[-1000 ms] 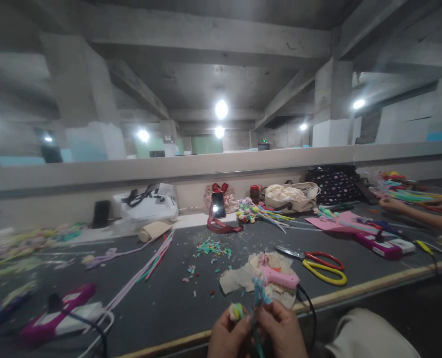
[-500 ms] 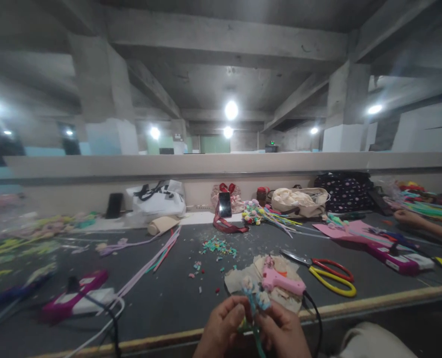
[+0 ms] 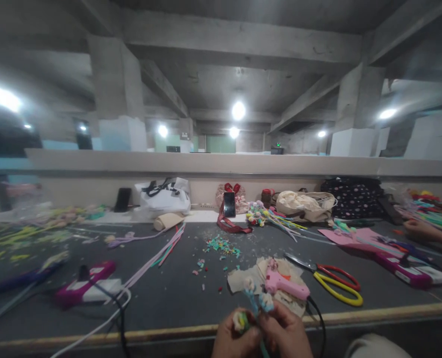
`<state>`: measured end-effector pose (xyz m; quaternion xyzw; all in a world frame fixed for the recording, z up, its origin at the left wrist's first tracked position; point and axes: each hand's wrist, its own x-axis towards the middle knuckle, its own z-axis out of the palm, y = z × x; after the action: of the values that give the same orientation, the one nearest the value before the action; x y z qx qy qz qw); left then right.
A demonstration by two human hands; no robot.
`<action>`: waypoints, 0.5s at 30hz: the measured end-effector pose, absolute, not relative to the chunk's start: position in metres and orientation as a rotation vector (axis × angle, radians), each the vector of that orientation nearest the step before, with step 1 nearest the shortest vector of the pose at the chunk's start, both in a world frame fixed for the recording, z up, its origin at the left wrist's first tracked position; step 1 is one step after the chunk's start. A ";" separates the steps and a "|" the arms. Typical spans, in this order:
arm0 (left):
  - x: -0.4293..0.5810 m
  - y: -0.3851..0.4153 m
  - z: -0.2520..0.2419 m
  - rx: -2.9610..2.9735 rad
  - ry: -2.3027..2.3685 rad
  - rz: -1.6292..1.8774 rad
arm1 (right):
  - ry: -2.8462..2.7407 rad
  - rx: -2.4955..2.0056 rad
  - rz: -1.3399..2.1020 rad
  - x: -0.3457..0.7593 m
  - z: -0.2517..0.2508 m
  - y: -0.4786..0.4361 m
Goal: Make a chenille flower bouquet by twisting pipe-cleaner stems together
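At the table's front edge my two hands work close together. My right hand (image 3: pixel 286 330) is closed around light-blue pipe-cleaner flowers (image 3: pixel 266 301) with pale heads; their stems run down between the hands. Closed on a small pipe-cleaner flower (image 3: pixel 240 322) in white, yellow and green is my left hand (image 3: pixel 230 339), its thumb near the blue stems. Just beyond the hands, a pink glue gun (image 3: pixel 286 286) lies on crumpled, stained paper (image 3: pixel 239 279). Fingertips and lower stems are partly hidden.
Scissors (image 3: pixel 328 278) with red and yellow handles lie to the right. Green scraps (image 3: pixel 222 246) are scattered mid-table. A phone (image 3: pixel 229 204) leans at the back. Magenta-and-white power strips (image 3: pixel 88 283) with cables lie on both sides. Another person's hand (image 3: pixel 418 229) is at far right.
The white, yellow and green flower has come up into clear view in my left hand. The blue flowers' heads stand further apart. The whole view has shifted slightly.
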<state>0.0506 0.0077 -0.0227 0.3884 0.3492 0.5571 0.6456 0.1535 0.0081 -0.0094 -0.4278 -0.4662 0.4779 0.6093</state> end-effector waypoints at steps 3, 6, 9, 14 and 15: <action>0.053 0.008 -0.024 0.844 0.852 1.323 | -1.050 -0.988 1.143 0.152 -0.011 0.008; 0.052 0.009 -0.026 0.863 0.942 1.420 | -1.010 -0.945 1.201 0.152 -0.014 0.009; 0.050 0.008 -0.027 0.899 1.015 1.459 | -0.945 -0.881 1.287 0.150 -0.021 0.011; 0.048 0.007 -0.028 0.875 0.965 1.422 | -0.748 -0.700 1.536 0.144 -0.036 0.014; 0.048 0.008 -0.030 0.857 0.942 1.400 | -0.720 -0.653 1.578 0.142 -0.038 0.014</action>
<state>0.0479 0.0076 -0.0298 0.3674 0.4039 0.6000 0.5847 0.1423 0.0140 -0.0382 -0.2819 -0.3107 0.6809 0.6003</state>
